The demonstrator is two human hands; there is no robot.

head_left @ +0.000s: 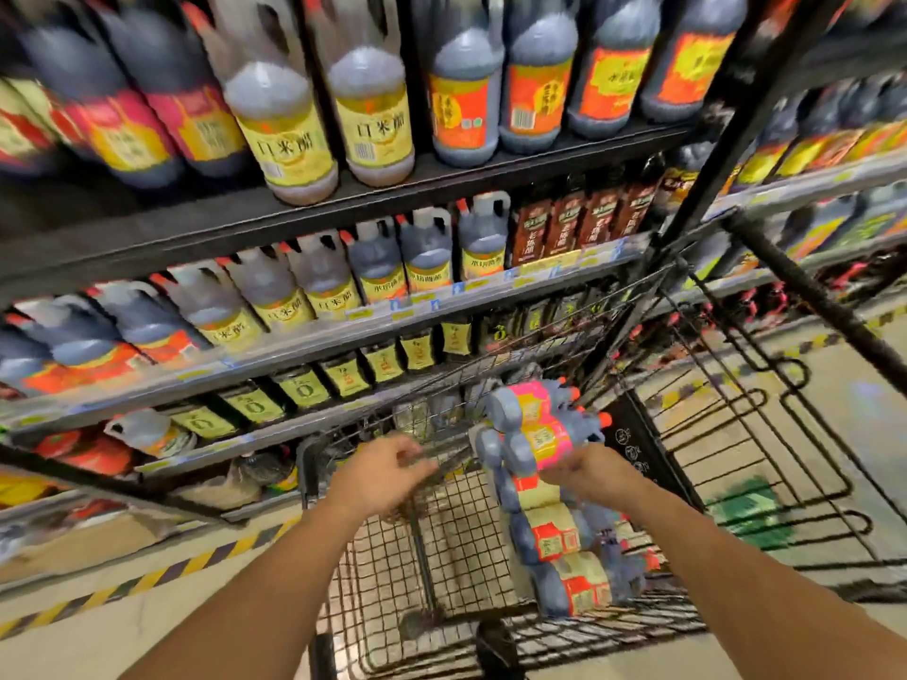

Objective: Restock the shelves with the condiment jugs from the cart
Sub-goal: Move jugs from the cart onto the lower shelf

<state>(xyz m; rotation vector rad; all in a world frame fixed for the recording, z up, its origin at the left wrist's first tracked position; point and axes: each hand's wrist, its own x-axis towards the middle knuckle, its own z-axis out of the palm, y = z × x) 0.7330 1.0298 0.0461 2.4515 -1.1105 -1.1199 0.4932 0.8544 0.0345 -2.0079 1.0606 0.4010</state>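
Gripping with the right hand (589,471) a pink-labelled jug (545,440) atop the stack (554,537) in the cart (441,532), left hand (387,471) loosely curled and empty nearby; seemingly mid-task, with several jugs left for the shelves (304,336)

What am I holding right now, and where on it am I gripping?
The right hand grips a pink-labelled jug by its labelled body, from below. The left hand, blurred above the cart, seems to hold nothing.
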